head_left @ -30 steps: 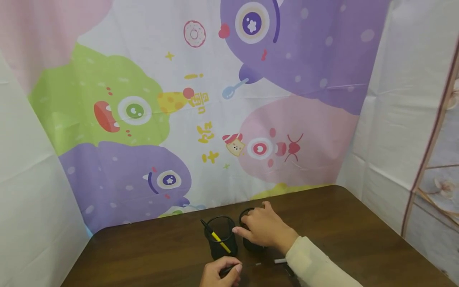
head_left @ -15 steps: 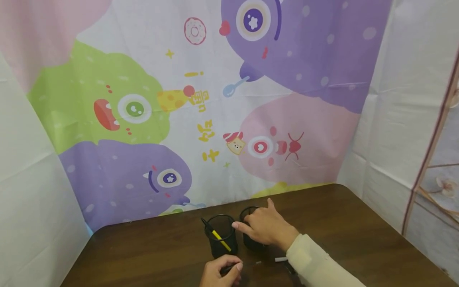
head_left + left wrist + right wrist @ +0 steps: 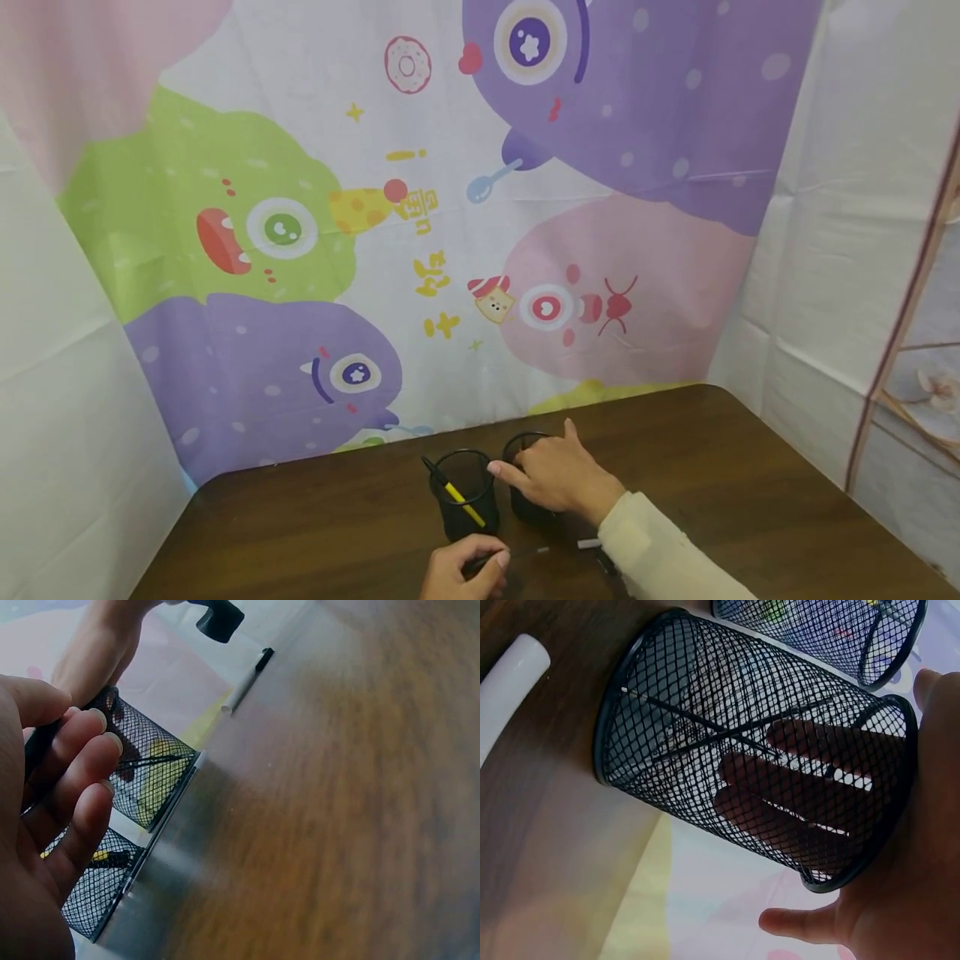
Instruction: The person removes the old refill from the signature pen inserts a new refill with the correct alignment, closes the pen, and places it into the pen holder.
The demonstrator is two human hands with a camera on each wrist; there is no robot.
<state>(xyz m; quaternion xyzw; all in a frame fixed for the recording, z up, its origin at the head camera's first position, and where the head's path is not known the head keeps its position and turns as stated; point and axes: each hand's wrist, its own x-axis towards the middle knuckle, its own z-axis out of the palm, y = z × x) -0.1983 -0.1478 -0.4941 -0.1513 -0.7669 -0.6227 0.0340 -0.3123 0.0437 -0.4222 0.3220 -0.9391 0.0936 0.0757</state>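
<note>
My left hand [image 3: 467,568] pinches a slim black pen-like stick [image 3: 39,746] between thumb and fingers, low in the head view. My right hand [image 3: 558,475] has straight fingers reaching down into the right black mesh pen cup [image 3: 705,742], with thumb and little finger outside the rim. Through the mesh, two thin dark rods [image 3: 720,733] cross inside that cup. Beside it, the left mesh pen cup [image 3: 468,512] holds a yellow and black pen [image 3: 459,500]. A thin rod [image 3: 169,810] with a pale tip lies along the cups' bases.
A white pen [image 3: 244,690] with a black clip lies on the table to the right of the cups, partly behind the right sleeve [image 3: 660,542] in the head view. The dark wooden table [image 3: 300,517] meets a cartoon-printed cloth [image 3: 442,392] close behind the cups.
My right hand has shifted slightly, its fingers sitting a little lower in the right cup's mouth than a second ago. The left hand keeps its hold on the black stick.
</note>
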